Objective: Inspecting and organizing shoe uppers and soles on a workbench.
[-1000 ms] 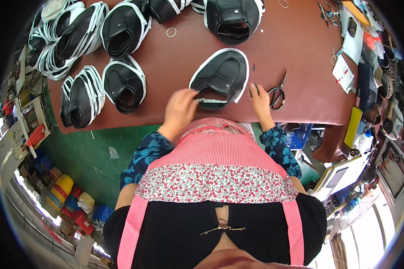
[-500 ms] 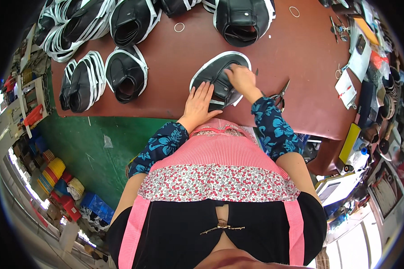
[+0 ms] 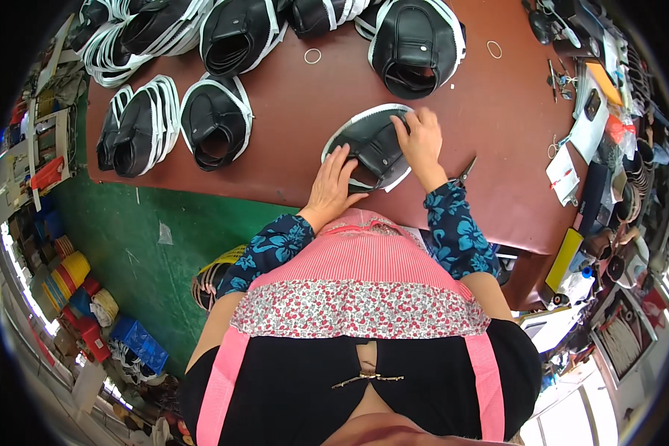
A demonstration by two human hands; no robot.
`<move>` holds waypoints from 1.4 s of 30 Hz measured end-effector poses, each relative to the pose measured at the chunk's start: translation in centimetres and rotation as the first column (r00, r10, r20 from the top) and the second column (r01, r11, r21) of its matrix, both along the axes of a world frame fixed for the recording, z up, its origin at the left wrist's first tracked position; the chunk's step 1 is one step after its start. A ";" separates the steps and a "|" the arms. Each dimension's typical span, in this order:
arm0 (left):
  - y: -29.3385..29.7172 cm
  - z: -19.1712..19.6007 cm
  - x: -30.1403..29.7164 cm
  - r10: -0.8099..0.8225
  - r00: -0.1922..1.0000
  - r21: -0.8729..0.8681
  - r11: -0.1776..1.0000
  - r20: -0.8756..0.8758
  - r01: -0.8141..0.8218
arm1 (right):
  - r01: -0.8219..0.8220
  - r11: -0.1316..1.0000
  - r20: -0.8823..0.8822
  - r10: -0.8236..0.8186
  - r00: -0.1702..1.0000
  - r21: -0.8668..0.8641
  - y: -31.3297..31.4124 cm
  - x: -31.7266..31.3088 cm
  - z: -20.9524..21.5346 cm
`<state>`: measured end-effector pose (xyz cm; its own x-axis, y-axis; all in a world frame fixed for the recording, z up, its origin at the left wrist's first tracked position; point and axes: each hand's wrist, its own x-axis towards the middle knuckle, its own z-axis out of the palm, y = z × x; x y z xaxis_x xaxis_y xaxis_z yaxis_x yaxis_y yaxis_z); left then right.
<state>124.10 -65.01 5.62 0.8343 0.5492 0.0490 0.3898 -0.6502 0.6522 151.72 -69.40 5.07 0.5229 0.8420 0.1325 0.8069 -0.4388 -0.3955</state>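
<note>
Black shoe upper (image 3: 370, 145), trimmed in white along its rim, lies flat near the front edge of a reddish-brown worktable (image 3: 290, 160), pinned between a worker's two bare hands. The left hand (image 3: 333, 182) rests on the piece's near-left edge, fingers spread and pressing down rather than curled around anything. The right hand (image 3: 422, 141) lies across the far-right side, fingers bent over the dark material and bearing on it; whether they pinch the edge cannot be told from above. Both forearms, in blue floral sleeves (image 3: 457, 230), come up from the lower frame across a pink apron (image 3: 364, 256).

Largest of the surroundings is the table itself, with a green floor (image 3: 163, 245) below its front edge. Rows of matching black-and-white uppers crowd the far side: one large piece (image 3: 416, 44) just beyond the right hand, another (image 3: 215, 123) to the left, and a stacked group (image 3: 137, 126) farther left. A clutter of tools and papers (image 3: 587, 111) runs down the table's right edge. Scissors (image 3: 464, 172) lie just beside the right wrist, partly hidden by it. Two small rubber bands, one (image 3: 313, 56) near the middle and another (image 3: 494, 50) to the right, sit on the bare surface.

The held upper is oval, dark and smooth, its opening partly covered by the hands.
</note>
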 end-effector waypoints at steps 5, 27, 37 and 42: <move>0.4 -1.5 -1.1 -0.187 0.982 0.199 0.962 -0.021 0.187 | -0.250 0.968 0.269 0.244 0.932 -0.012 4.4 4.8 1.6; 36.1 -0.9 -2.0 0.533 0.846 0.508 0.738 -0.034 -0.444 | -0.396 0.878 0.200 0.453 0.869 -0.269 6.3 9.7 -3.4; 42.5 -1.4 -2.2 0.473 0.880 -0.409 0.794 -0.049 -0.449 | -0.365 0.899 -0.068 0.360 0.931 -0.240 6.0 -6.3 5.6; 46.2 -1.6 -1.1 0.710 0.702 -0.789 0.462 0.057 -0.404 | -0.162 0.983 -0.610 0.181 0.771 0.087 23.1 -9.3 2.0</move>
